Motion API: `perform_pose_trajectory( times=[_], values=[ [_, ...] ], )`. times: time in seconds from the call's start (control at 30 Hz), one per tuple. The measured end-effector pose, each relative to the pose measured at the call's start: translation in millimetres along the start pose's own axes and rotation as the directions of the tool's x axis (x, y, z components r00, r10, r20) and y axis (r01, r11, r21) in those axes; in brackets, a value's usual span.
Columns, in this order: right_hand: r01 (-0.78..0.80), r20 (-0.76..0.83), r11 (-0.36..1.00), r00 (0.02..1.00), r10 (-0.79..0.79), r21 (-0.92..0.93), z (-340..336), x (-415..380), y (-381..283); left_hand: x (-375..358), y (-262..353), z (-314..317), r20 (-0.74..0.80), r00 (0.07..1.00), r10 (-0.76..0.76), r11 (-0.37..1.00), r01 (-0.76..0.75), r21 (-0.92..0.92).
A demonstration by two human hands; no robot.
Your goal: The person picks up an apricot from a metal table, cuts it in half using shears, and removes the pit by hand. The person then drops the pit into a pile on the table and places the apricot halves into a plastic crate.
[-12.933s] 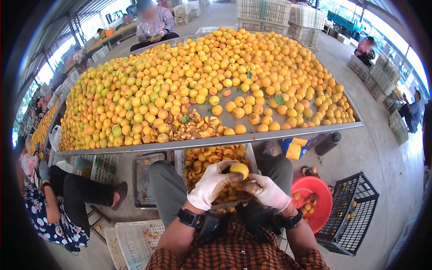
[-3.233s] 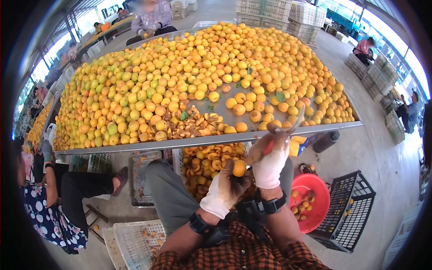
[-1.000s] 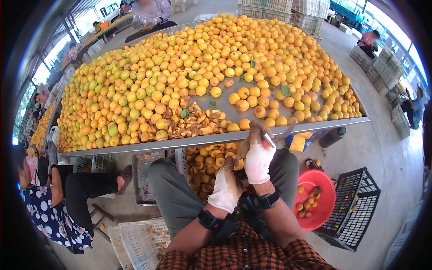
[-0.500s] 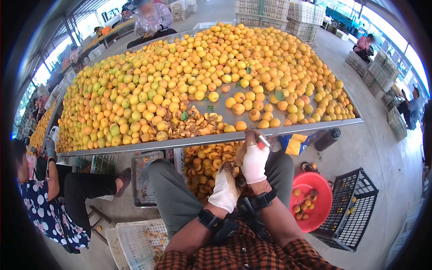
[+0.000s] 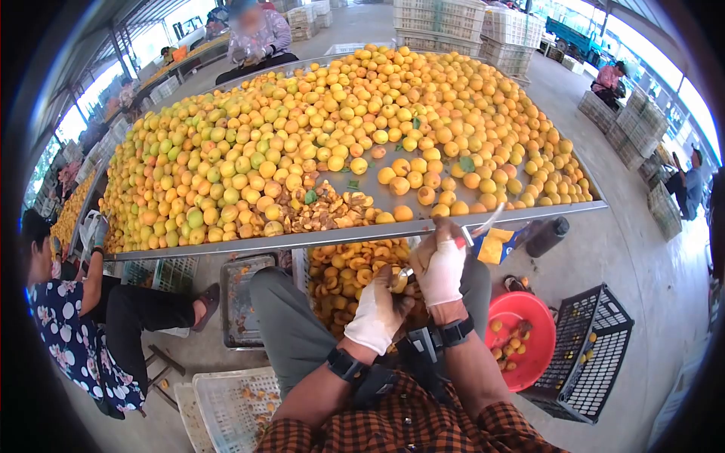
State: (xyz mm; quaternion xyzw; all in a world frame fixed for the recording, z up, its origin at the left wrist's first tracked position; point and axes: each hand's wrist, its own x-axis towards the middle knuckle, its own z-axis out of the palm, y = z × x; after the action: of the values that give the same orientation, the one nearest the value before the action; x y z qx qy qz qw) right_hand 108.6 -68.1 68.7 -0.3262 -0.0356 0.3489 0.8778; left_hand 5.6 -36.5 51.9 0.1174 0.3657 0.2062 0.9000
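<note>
Fruit [image 5: 399, 284] pinched in left hand [image 5: 375, 308], grip clamped on it, held over crate [image 5: 300, 266] of cut halves [image 5: 349, 270]. Tool [image 5: 467, 237] gripped in right hand [image 5: 441, 266], fingers wrapped tight, hands kept close. Desk [image 5: 340, 239] loaded with pile [image 5: 302, 136], brown scraps [image 5: 328, 211] heaped near front edge. Red basin [image 5: 540, 340] parked off to right, black basket [image 5: 600, 366] just beside it

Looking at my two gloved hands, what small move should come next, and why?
Probably turn the fruit slightly with your left hand: that hand pinches it, and the metal tip beside your right hand appears to meet it.
</note>
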Motion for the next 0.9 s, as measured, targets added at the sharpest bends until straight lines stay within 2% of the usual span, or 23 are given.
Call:
perform_pose_trajectory(
  times=[0.03, 0.07, 0.1, 0.13, 0.17, 0.2, 0.23, 0.33, 0.37, 0.4, 0.47, 0.5, 0.6, 0.63, 0.7, 0.73, 0.77, 0.8, 0.83, 0.87, 0.9],
  values=[
    [0.114, -0.03, 0.989, 0.993, -0.117, -0.096, 15.1, -8.2, -4.5, 0.3, -3.6, -0.4, -0.003, 1.0, 0.004, 1.0, -0.004, -0.005],
    [0.224, -0.048, 0.955, 0.97, -0.237, -0.193, 24.5, -12.6, -4.8, 1.6, -9.1, -2.8, 0.032, 0.989, 0.142, 0.986, -0.144, 0.084],
    [0.225, -0.05, 0.956, 0.97, -0.238, -0.19, 25.8, -12.8, -0.3, 4.2, -14.8, -6.7, 0.081, 0.96, 0.27, 0.944, -0.28, 0.172],
    [0.299, -0.027, 0.912, 0.947, -0.319, -0.282, 24.5, -11.6, 4.4, 12.5, -19.5, -11.3, 0.154, 0.937, 0.313, 0.933, -0.333, 0.132],
    [0.368, 0.004, 0.852, 0.919, -0.395, -0.372, 21.2, -9.4, 8.5, 18.2, -25.5, -16.6, 0.16, 0.938, 0.309, 0.934, -0.331, 0.134],
    [0.398, 0.004, 0.834, 0.903, -0.429, -0.383, 21.0, -8.8, 11.1, 14.6, -27.2, -14.3, 0.117, 0.938, 0.327, 0.928, -0.342, 0.148],
    [0.395, 0.004, 0.833, 0.904, -0.427, -0.387, 20.2, -8.5, 10.6, 12.3, -28.8, -14.5, 0.068, 0.936, 0.346, 0.922, -0.353, 0.16],
    [0.133, -0.077, 0.965, 0.985, -0.153, -0.227, 25.4, -14.5, 4.2, 12.0, -29.9, -20.0, 0.09, 0.948, 0.306, 0.938, -0.317, 0.141],
    [0.141, -0.071, 0.964, 0.985, -0.16, -0.225, 22.8, -12.5, 1.5, 13.8, -28.2, -17.3, 0.093, 0.958, 0.273, 0.952, -0.283, 0.118],
    [0.102, -0.043, 0.984, 0.993, -0.109, -0.144, 16.6, -11.0, 0.1, 11.8, -23.4, -11.8, 0.097, 0.956, 0.276, 0.951, -0.286, 0.114],
    [-0.004, -0.054, 1.0, 0.999, 0.004, -0.006, 7.4, -9.4, 3.6, 4.3, -12.9, -7.7, -0.004, 0.995, 0.097, 0.988, -0.095, 0.122],
    [-0.01, -0.062, 1.0, 0.998, 0.01, -0.01, 6.8, -12.0, 4.4, 5.7, -11.6, -12.4, -0.012, 0.996, 0.09, 0.989, -0.088, 0.118],
    [-0.019, -0.061, 0.999, 0.998, 0.021, 0.042, 12.3, -11.8, 4.3, 11.2, 1.2, -11.9, -0.039, 0.993, -0.113, 0.993, 0.114, 0.027],
    [-0.019, -0.06, 0.999, 0.998, 0.022, 0.046, 12.0, -10.2, 2.8, 13.5, 4.9, -12.2, -0.041, 0.993, -0.11, 0.993, 0.112, 0.03],
    [0.149, 0.005, 0.989, 0.989, -0.149, 0.019, 10.8, -3.2, -4.7, 19.4, 16.1, -15.0, 0.0, 1.0, 0.004, 1.0, -0.004, 0.003],
    [0.179, 0.033, 0.982, 0.984, -0.178, -0.064, 15.1, -2.8, -14.1, 12.6, 27.7, -13.4, 0.06, 0.998, 0.008, 1.0, -0.009, 0.023],
    [0.117, 0.041, 0.969, 0.993, -0.111, -0.219, 18.0, -5.6, -25.2, 27.4, 34.8, -35.5, 0.143, 0.99, -0.008, 0.999, 0.003, 0.04],
    [0.1, 0.102, 0.876, 0.993, -0.059, -0.471, 15.6, -3.8, -27.9, 22.1, 40.5, -34.7, 0.18, 0.983, 0.028, 0.995, -0.045, 0.089],
    [0.097, 0.145, 0.716, 0.989, 0.006, -0.691, 12.0, -1.4, -29.4, 14.4, 43.7, -29.2, 0.22, 0.974, 0.059, 0.987, -0.09, 0.136],
    [0.29, 0.34, 0.485, 0.94, 0.015, -0.825, -11.0, 9.6, -13.5, 6.9, 44.9, -19.3, 0.222, 0.973, 0.056, 0.987, -0.088, 0.135],
    [0.459, 0.517, 0.287, 0.839, 0.17, -0.841, -9.2, 6.9, -14.8, -1.1, 46.0, -7.6, 0.283, 0.955, 0.093, 0.944, -0.175, 0.281]
  ],
)
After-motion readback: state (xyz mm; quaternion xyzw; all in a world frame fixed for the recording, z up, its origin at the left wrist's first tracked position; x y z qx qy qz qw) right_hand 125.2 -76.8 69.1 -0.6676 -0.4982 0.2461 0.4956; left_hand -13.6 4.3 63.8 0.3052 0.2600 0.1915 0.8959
